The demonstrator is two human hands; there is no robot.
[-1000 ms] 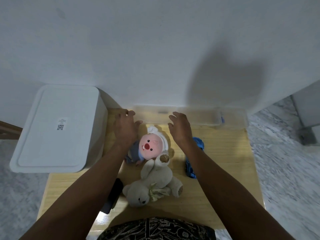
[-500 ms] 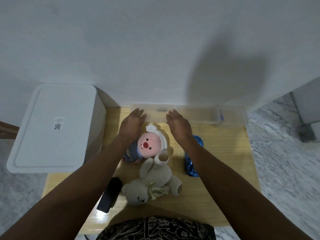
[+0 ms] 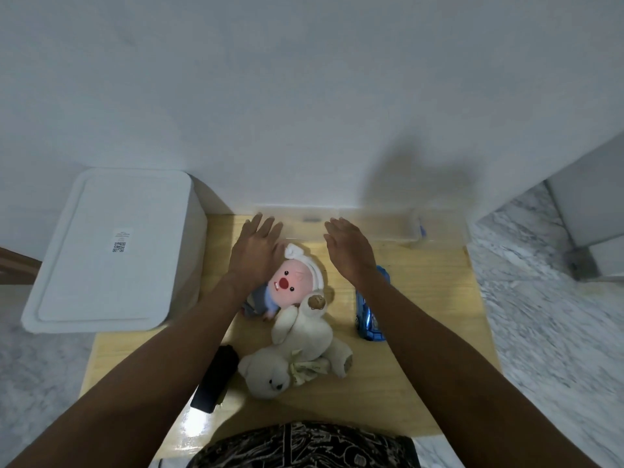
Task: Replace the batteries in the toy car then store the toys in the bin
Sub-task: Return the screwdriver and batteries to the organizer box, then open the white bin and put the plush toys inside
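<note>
A clear plastic bin [image 3: 388, 228] lies along the wall at the back of the wooden table [image 3: 422, 349]. My left hand [image 3: 255, 255] and my right hand [image 3: 347, 248] reach toward it with fingers straight, holding nothing. Between them lies a pink-faced plush [image 3: 293, 285] in a white cap. A cream teddy bear [image 3: 297, 349] lies in front of it. The blue toy car [image 3: 368, 315] sits to the right, partly hidden by my right forearm.
A white lidded box [image 3: 111, 251] stands at the table's left. A black flat object [image 3: 216, 380] lies near the front left, under my left forearm. Marble floor surrounds the table.
Both hands have straightened their fingers and moved a little toward the clear bin. The toys have not moved.
</note>
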